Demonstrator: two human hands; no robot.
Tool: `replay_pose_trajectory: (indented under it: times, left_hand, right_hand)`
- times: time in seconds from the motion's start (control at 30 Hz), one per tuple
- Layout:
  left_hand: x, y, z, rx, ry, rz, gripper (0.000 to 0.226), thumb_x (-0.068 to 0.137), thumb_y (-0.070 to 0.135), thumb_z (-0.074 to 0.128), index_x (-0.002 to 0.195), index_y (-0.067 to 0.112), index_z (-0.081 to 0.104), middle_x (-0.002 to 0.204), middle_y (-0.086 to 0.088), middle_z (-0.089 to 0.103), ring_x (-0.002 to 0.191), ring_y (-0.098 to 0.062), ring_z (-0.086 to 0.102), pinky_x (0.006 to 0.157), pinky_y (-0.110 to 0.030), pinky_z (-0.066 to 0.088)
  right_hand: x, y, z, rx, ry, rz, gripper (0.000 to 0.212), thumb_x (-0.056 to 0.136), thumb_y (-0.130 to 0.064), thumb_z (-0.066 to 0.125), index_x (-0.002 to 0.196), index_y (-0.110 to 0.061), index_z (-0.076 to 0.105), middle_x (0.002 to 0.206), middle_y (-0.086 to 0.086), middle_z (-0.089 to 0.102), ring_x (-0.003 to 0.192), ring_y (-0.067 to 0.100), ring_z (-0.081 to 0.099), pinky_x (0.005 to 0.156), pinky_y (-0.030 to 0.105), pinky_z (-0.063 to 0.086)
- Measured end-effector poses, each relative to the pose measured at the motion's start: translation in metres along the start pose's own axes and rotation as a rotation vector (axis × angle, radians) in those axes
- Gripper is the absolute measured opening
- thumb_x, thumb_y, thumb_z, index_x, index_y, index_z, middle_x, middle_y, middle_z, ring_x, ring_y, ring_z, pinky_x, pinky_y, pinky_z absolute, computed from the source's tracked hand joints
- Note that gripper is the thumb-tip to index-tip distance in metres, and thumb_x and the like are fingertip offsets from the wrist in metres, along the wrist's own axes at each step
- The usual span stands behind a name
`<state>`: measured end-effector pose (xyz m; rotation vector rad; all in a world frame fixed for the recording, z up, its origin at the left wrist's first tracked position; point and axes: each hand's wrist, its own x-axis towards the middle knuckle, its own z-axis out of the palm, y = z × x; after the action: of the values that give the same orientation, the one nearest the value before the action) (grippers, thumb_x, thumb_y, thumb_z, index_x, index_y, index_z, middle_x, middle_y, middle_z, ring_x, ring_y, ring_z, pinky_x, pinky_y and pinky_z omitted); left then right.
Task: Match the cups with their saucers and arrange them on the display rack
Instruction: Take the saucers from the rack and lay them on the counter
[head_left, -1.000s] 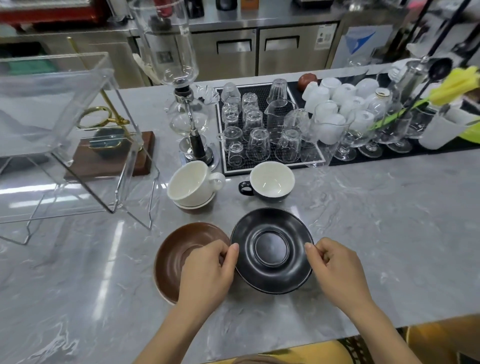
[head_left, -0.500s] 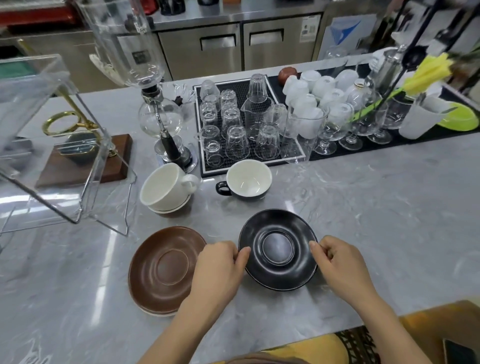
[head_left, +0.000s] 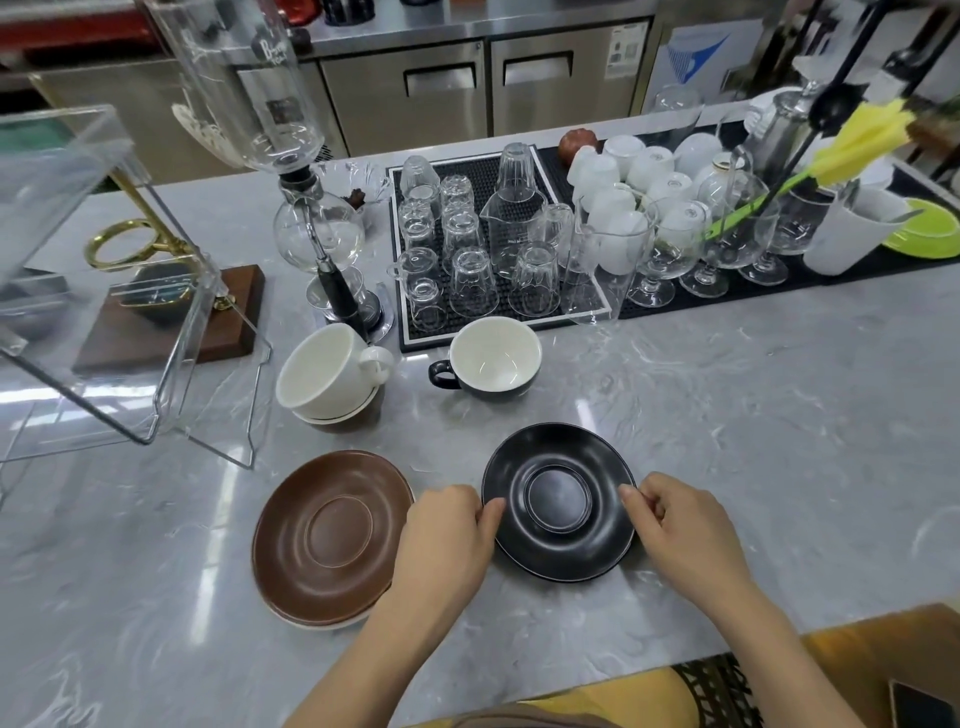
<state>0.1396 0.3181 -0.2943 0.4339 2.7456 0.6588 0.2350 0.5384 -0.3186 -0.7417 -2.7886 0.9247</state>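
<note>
While both hands pinch its rim, left hand (head_left: 441, 540) and right hand (head_left: 685, 530) on opposite sides, the black saucer (head_left: 560, 501) (matte, round) sits flat, well up.

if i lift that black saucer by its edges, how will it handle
The black saucer looks like rigid ceramic, so it probably won't flex. Its matte finish likely gives fair grip, but the thin rim pinched by the left hand and right hand could slip. It would likely chip if dropped on the stone counter.

No lettering is legible; the script on the siphon's glass chamber (head_left: 244, 88) (blurred) defeats reading.
</note>
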Motion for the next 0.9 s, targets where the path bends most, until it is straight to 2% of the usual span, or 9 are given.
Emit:
replay_pose_trajectory:
  times: [0.2,0.33,0.47,0.67,0.8,0.9]
  left_hand:
    - [-0.002,-0.002,0.0,0.021,0.006,-0.004,0.053,0.097,0.045,0.054,0.058,0.016,0.033,0.059,-0.004,0.05,0.061,-0.031,0.046,0.064,-0.04,0.05]
    - [-0.003,-0.002,-0.002,0.034,0.0,-0.001,0.05,0.098,0.045,0.053,0.06,0.018,0.033,0.064,-0.006,0.054,0.066,-0.033,0.052,0.064,-0.039,0.048]
    - [-0.004,0.001,-0.005,0.061,-0.021,-0.012,0.042,0.099,0.044,0.05,0.07,0.015,0.043,0.08,-0.012,0.067,0.081,-0.036,0.062,0.066,-0.038,0.046]
    - [-0.006,0.005,-0.009,0.091,-0.047,-0.021,0.038,0.101,0.044,0.048,0.077,0.014,0.045,0.087,-0.01,0.067,0.084,-0.033,0.062,0.063,-0.033,0.037]
    - [-0.006,0.007,-0.01,0.123,-0.065,-0.019,0.035,0.102,0.044,0.047,0.081,0.016,0.046,0.093,-0.01,0.068,0.089,-0.034,0.063,0.065,-0.033,0.039]
    - [-0.006,0.009,-0.011,0.176,-0.073,-0.004,0.035,0.103,0.045,0.044,0.09,0.014,0.054,0.098,-0.01,0.068,0.092,-0.034,0.064,0.066,-0.033,0.039]
  right_hand:
    - [0.0,-0.001,0.002,-0.051,-0.006,-0.006,0.041,0.095,-0.037,0.058,0.061,-0.015,0.051,0.045,-0.001,0.048,0.047,0.016,0.049,0.046,0.03,0.032]
    - [0.0,-0.003,0.002,-0.068,-0.003,-0.003,0.041,0.094,-0.036,0.059,0.06,-0.015,0.05,0.045,-0.001,0.047,0.047,0.014,0.048,0.045,0.029,0.031]
    - [0.002,-0.007,0.0,-0.052,-0.038,0.012,0.042,0.093,-0.035,0.061,0.058,-0.015,0.048,0.044,-0.003,0.044,0.046,0.013,0.044,0.046,0.029,0.032]
    - [0.006,-0.01,-0.004,-0.024,-0.072,0.027,0.045,0.091,-0.033,0.063,0.055,-0.017,0.041,0.046,-0.003,0.041,0.046,0.014,0.039,0.047,0.029,0.031]
    - [0.005,-0.01,-0.003,-0.018,-0.066,0.026,0.045,0.09,-0.034,0.064,0.056,-0.017,0.042,0.046,-0.003,0.042,0.046,0.014,0.04,0.047,0.029,0.032]
    - [0.005,-0.009,-0.003,-0.012,-0.068,0.032,0.044,0.089,-0.036,0.065,0.057,-0.014,0.045,0.047,-0.003,0.044,0.047,0.014,0.042,0.048,0.029,0.034]
